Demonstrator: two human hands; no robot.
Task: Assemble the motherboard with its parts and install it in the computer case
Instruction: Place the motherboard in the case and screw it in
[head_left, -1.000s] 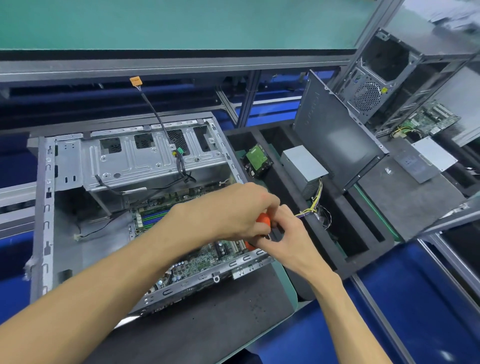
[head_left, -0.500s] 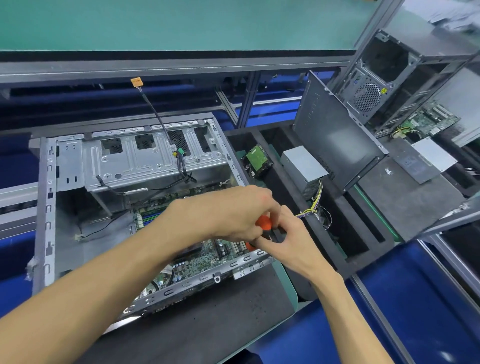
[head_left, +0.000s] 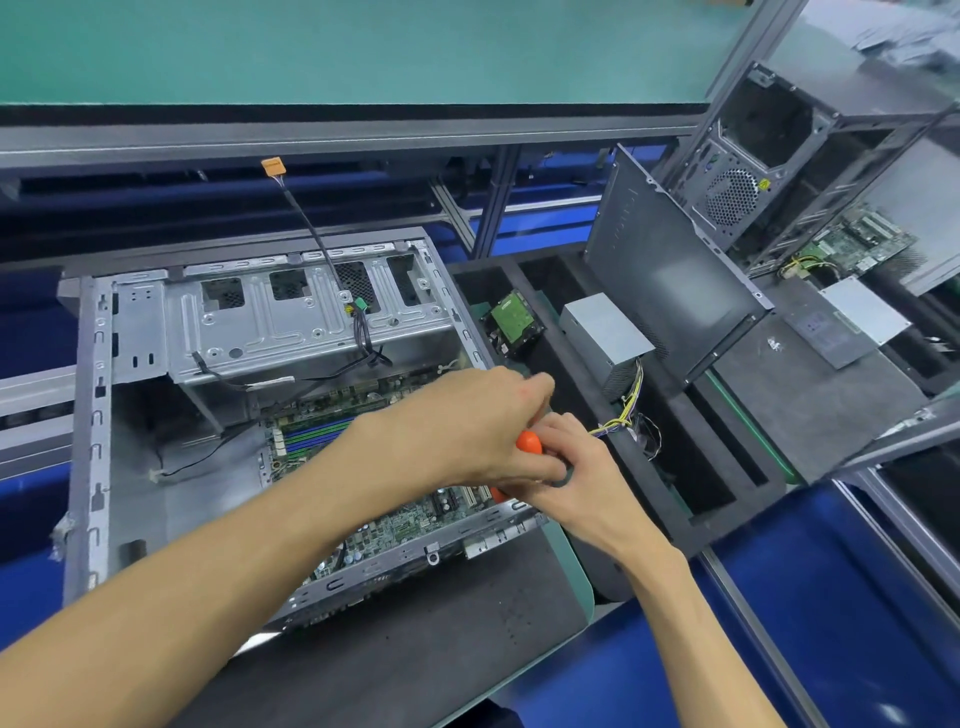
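An open grey computer case (head_left: 91, 431) lies on its side in front of me, with a green motherboard (head_left: 317, 439) inside it. Both hands meet over the case's right edge. My left hand (head_left: 478, 421) is wrapped around the top of an orange-handled screwdriver (head_left: 528, 442). My right hand (head_left: 582, 473) grips the same screwdriver lower down. The tool's tip is hidden by my fingers. A black cable with an orange connector (head_left: 272, 166) rises from the drive cage (head_left: 291, 322).
To the right a black foam tray (head_left: 727, 499) holds a hard drive (head_left: 511, 322), a grey power supply (head_left: 605, 332) with yellow wires and a leaning side panel (head_left: 670, 275). A second case (head_left: 779, 150) with a board stands at far right. A dark mat (head_left: 415, 644) lies near me.
Both hands have stayed on the screwdriver over the case's right edge, shifting only slightly; the left hand's fingers have turned a little around the handle.
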